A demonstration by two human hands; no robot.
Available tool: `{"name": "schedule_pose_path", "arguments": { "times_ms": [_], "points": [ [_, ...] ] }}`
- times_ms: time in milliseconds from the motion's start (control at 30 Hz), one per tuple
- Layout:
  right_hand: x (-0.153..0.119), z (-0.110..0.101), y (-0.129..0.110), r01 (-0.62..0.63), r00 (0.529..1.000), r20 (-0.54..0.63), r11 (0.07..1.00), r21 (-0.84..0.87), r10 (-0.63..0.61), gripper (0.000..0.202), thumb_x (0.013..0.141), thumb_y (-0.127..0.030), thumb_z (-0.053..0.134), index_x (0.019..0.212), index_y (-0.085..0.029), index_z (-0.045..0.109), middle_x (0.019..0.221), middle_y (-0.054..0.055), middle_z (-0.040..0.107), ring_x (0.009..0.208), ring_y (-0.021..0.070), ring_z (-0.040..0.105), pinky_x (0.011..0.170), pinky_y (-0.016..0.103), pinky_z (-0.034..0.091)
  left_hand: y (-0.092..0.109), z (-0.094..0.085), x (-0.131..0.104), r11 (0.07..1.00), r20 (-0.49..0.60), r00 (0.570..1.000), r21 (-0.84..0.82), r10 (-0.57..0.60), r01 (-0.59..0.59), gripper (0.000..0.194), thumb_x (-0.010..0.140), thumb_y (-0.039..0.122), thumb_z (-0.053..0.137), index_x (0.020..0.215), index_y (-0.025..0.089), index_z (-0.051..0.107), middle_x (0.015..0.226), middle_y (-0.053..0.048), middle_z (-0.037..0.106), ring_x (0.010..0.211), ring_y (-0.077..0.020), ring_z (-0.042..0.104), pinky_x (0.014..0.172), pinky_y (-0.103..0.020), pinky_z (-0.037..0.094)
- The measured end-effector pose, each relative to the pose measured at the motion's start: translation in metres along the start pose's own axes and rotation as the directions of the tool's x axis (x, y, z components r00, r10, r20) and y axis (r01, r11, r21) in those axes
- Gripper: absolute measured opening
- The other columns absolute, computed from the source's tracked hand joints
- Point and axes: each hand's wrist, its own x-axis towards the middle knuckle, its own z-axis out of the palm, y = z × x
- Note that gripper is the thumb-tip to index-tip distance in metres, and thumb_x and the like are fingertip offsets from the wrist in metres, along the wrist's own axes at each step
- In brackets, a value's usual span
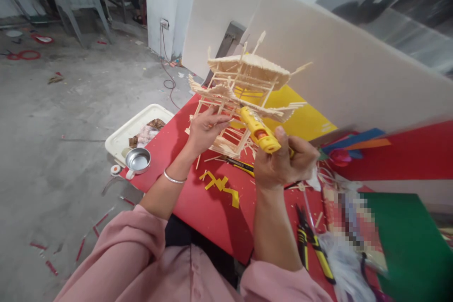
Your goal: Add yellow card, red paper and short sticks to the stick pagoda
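Note:
A pale model building made of thin wooden sticks (253, 63), with two curved roof tiers, stands on the red table (226, 219). My right hand (285, 158) is wrapped round a yellow glue gun (260, 131), whose front end is close to the lower roof. On the left side of the model, my left hand (208, 128) has its thumb and forefinger pressed together near the frame; what they hold, if anything, is too small to tell. Beneath the model lie loose sticks and a black-and-yellow cutter (240, 165).
Yellow paper scraps (221, 184) lie nearest me. A metal cup (138, 160) sits at the table's left edge by a white tray (116, 139). Pliers (320, 255), a plastic bag (345, 264) and a green board (414, 245) are on the right. White panels stand behind.

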Motion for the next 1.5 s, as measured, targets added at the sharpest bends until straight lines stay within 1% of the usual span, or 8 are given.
{"name": "schedule_pose_path", "arguments": {
  "times_ms": [233, 433, 700, 833, 967, 1200, 1367, 1500],
  "points": [
    [-0.010, -0.001, 0.012, -0.058, 0.998, 0.029, 0.996, 0.061, 0.056, 0.027, 0.090, -0.036, 0.059, 0.106, -0.024, 0.077, 0.083, 0.009, 0.058, 0.076, 0.0209, 0.057, 0.072, 0.037, 0.046, 0.000, 0.000, 0.000, 1.000, 0.014, 1.000, -0.019, -0.008, 0.008, 0.019, 0.083, 0.043, 0.078, 0.086, 0.025, 0.083, 0.091, -0.005, 0.075, 0.092, -0.0201, 0.071, 0.085, -0.035, 0.056],
    [-0.016, -0.003, 0.023, -0.033, 0.999, -0.022, 0.999, 0.037, 0.033, 0.032, 0.089, -0.038, 0.062, 0.113, -0.022, 0.075, 0.087, 0.012, 0.060, 0.077, 0.0225, 0.058, 0.071, 0.036, 0.046, -0.003, 0.000, -0.002, 0.999, 0.009, 1.000, -0.020, -0.027, 0.027, 0.014, 0.083, 0.040, 0.079, 0.087, 0.027, 0.083, 0.089, -0.005, 0.075, 0.099, -0.0224, 0.071, 0.091, -0.038, 0.056],
    [-0.012, -0.004, 0.018, -0.075, 0.996, -0.038, 0.997, 0.018, 0.075, 0.030, 0.090, -0.038, 0.059, 0.109, -0.023, 0.077, 0.084, 0.011, 0.058, 0.077, 0.0227, 0.057, 0.070, 0.036, 0.046, 0.001, 0.001, -0.001, 0.999, 0.002, 1.000, -0.028, -0.023, 0.023, 0.019, 0.082, 0.043, 0.079, 0.085, 0.024, 0.082, 0.086, -0.004, 0.074, 0.089, -0.0203, 0.071, 0.084, -0.035, 0.056],
    [-0.008, -0.003, 0.009, -0.067, 0.997, -0.033, 0.998, 0.017, 0.067, 0.028, 0.090, -0.039, 0.061, 0.106, -0.022, 0.077, 0.082, 0.010, 0.058, 0.074, 0.0210, 0.058, 0.070, 0.035, 0.048, 0.004, 0.004, -0.003, 0.993, -0.086, 0.990, -0.032, -0.112, 0.110, 0.016, 0.081, 0.038, 0.079, 0.084, 0.022, 0.082, 0.082, -0.003, 0.075, 0.081, -0.0177, 0.071, 0.080, -0.032, 0.057],
    [-0.005, -0.006, 0.005, -0.067, 0.989, -0.125, 0.991, 0.119, 0.082, 0.023, 0.088, -0.031, 0.064, 0.104, -0.021, 0.076, 0.083, 0.009, 0.057, 0.076, 0.0205, 0.059, 0.070, 0.034, 0.049, 0.006, 0.010, -0.002, 0.958, -0.172, 0.942, -0.077, -0.287, 0.278, 0.013, 0.080, 0.032, 0.077, 0.086, 0.021, 0.081, 0.092, -0.004, 0.080, 0.090, -0.0195, 0.074, 0.086, -0.032, 0.059],
    [-0.008, -0.022, 0.009, -0.113, 0.979, -0.142, 0.972, 0.204, 0.144, 0.024, 0.086, -0.025, 0.067, 0.109, -0.022, 0.073, 0.086, 0.008, 0.057, 0.075, 0.0202, 0.060, 0.069, 0.034, 0.051, 0.013, 0.012, 0.007, 0.894, -0.151, 0.881, -0.110, -0.447, 0.435, 0.008, 0.072, 0.022, 0.079, 0.079, 0.019, 0.081, 0.084, -0.003, 0.080, 0.085, -0.0192, 0.074, 0.084, -0.032, 0.057],
    [-0.014, -0.034, 0.012, -0.100, 0.976, -0.167, 0.965, 0.242, 0.143, 0.029, 0.084, -0.020, 0.068, 0.113, -0.022, 0.071, 0.088, 0.008, 0.060, 0.075, 0.0193, 0.062, 0.071, 0.034, 0.053, 0.023, 0.012, 0.014, 0.874, -0.085, 0.870, -0.074, -0.486, 0.481, 0.011, 0.069, 0.019, 0.078, 0.079, 0.017, 0.082, 0.082, -0.003, 0.079, 0.082, -0.0184, 0.073, 0.084, -0.032, 0.056],
    [-0.022, -0.042, 0.019, -0.240, 0.960, -0.073, 0.932, 0.272, 0.269, 0.021, 0.083, -0.027, 0.068, 0.102, -0.019, 0.072, 0.087, 0.009, 0.060, 0.076, 0.0208, 0.063, 0.071, 0.036, 0.052, 0.027, 0.015, 0.017, 0.875, -0.086, 0.871, -0.060, -0.484, 0.481, 0.010, 0.068, 0.019, 0.077, 0.077, 0.018, 0.081, 0.082, -0.004, 0.080, 0.084, -0.0196, 0.073, 0.087, -0.034, 0.057]
  ]
}}
